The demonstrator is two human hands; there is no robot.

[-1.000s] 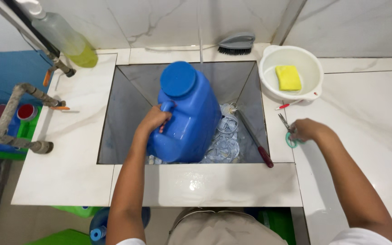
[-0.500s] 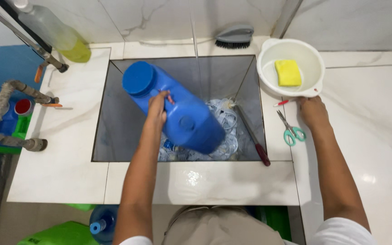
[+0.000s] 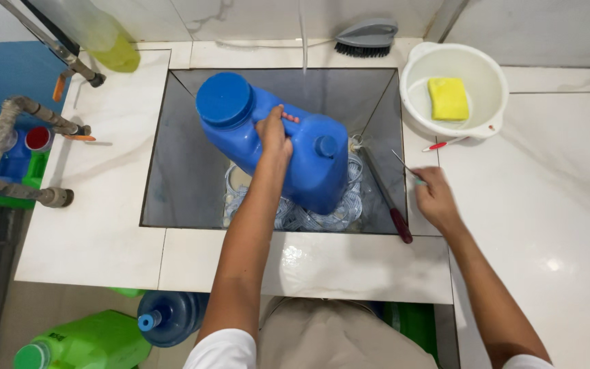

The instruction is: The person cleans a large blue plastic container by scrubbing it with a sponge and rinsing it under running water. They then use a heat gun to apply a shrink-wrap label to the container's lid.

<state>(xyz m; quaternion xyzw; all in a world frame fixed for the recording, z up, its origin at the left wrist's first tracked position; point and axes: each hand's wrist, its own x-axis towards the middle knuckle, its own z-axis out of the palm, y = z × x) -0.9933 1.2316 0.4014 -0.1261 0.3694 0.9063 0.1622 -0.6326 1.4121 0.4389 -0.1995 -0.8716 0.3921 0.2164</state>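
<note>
A white marble-look counter point(image 3: 97, 225) is seen from above, with a square grey sink point(image 3: 186, 164) sunk into it and pale tiled wall behind. A blue jug point(image 3: 288, 147) is held tilted over the sink, its wide blue cap point(image 3: 225, 100) toward the far left and a smaller cap on its upper face; its lower end hangs over a pile of clear plastic pieces point(image 3: 308, 212) on the sink floor. The left hand point(image 3: 272, 132) is closed around the jug's handle on top. The right hand point(image 3: 435, 198) rests on the counter just right of the sink, fingers curled around a thin tool whose metal tip point(image 3: 401, 161) sticks out; what the tool is cannot be told.

A dark rod with a red handle point(image 3: 387, 205) leans along the sink's right wall. A white bowl point(image 3: 489, 102) stands on the counter at the far right, with a yellow sponge point(image 3: 448, 98) inside. A grey brush point(image 3: 367, 37) lies behind the sink. At the left, a grey pipe point(image 3: 5, 147) and a yellowish bottle point(image 3: 104, 37) are seen. Below the counter, a green jug point(image 3: 83, 342) and a dark blue bottle point(image 3: 169, 316) are visible.
</note>
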